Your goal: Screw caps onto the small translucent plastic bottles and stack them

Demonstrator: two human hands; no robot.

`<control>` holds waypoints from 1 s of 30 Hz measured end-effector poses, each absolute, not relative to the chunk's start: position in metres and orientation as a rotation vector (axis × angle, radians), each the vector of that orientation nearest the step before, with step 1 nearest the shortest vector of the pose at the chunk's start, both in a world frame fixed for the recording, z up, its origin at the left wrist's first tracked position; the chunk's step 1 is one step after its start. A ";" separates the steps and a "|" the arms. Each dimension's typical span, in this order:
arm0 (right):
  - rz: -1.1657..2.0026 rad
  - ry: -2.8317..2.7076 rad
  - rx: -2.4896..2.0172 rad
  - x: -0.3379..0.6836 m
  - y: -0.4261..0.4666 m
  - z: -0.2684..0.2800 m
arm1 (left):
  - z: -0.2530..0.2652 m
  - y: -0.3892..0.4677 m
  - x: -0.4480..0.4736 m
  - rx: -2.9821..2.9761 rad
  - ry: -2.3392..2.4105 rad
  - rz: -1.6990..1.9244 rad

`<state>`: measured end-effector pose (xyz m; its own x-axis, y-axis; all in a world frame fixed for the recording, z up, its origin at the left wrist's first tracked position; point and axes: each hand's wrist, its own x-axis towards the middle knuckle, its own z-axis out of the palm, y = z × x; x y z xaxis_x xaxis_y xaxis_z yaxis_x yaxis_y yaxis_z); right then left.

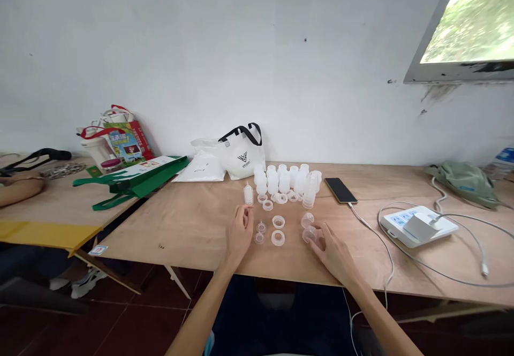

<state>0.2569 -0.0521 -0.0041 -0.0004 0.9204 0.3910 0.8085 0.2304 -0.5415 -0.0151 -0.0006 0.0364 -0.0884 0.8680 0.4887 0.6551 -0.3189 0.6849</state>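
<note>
Head view: my left grip (241, 234) is low over the tabletop (180, 227), just beside the near end of a slim stack of white pieces (248, 194). Its fingers are partly curled; I cannot tell whether they grasp anything. My right grip (332, 251) grasps the near clear cap (308, 234), thumb and fingers at its right side. The far clear cap (307, 219) is located just beyond it.

Between my two grips, small parts are arranged in two columns. Left column: two small translucent pieces (259, 237), one near, one far. Right column: two white rings (278, 244), slightly apart.

Farther back, a group of white bottles (284, 181) stands together. A stack of clear caps (309, 190) is positioned at the group's right end; loose rings (267, 205) lie along its near side. A phone (340, 190) lies to the right, a white cable (367, 226) connected at its near end. Left of the bottles, a white bag (243, 158) with black handles stands against the wall (201, 51), adjoining a white packet (201, 168).
</note>
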 end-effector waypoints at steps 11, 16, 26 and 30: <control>0.240 -1.889 -1.539 0.265 -0.051 -0.009 | 0.117 0.085 0.055 2.499 2.031 0.760; 0.275 -1.904 -1.507 0.266 -0.051 -0.008 | 0.113 0.128 0.067 2.413 2.053 0.313; 0.301 -1.910 -1.542 0.264 -0.054 -0.003 | 0.101 0.134 0.060 2.518 1.889 0.251; 0.281 -1.907 -1.535 0.265 -0.054 -0.005 | 0.113 0.124 0.056 2.565 1.902 0.342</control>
<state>0.2649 -0.0536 -0.0047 -0.0890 0.9292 0.3588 0.7865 0.2866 -0.5471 0.0565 0.1237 0.1125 0.2770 0.9373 0.2114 0.9522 -0.2972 0.0700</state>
